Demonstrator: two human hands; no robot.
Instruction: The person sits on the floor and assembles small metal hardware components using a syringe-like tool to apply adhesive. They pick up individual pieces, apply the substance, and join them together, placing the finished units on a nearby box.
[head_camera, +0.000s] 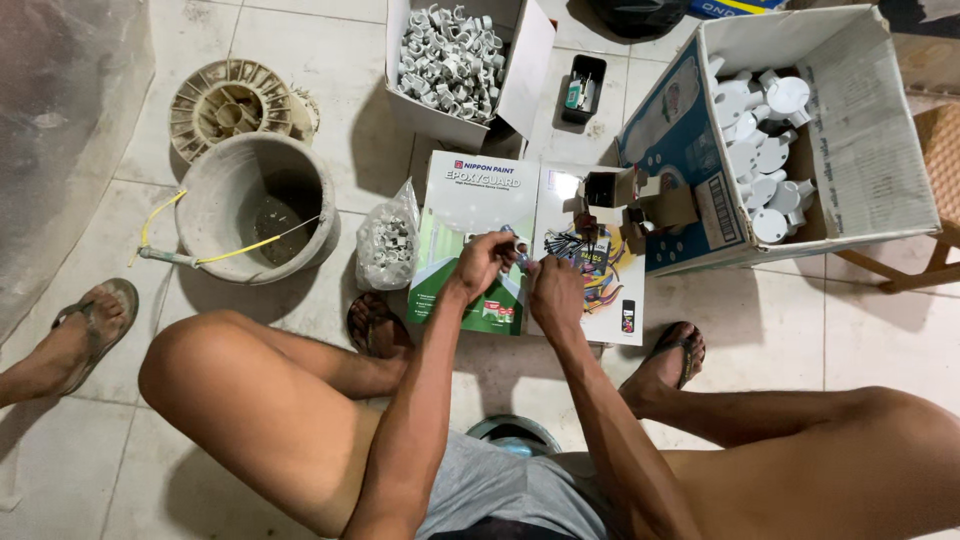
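Step in hand, by my judgement: fitting small white plastic clip (520, 246), held between both hands above flattened paint carton (470, 205) on floor. Next move probably needs fine finger turn, steady grip.

Left hand (484, 262) closed around clip, forearm reaching forward between knees. Right hand (555, 290) pinching same piece, fingers bent.

Farther: pile of screws (570, 243), bag of clips (388, 243), grey bucket (215, 195), box of white clips (450, 50), box of round junction boxes (860, 110).
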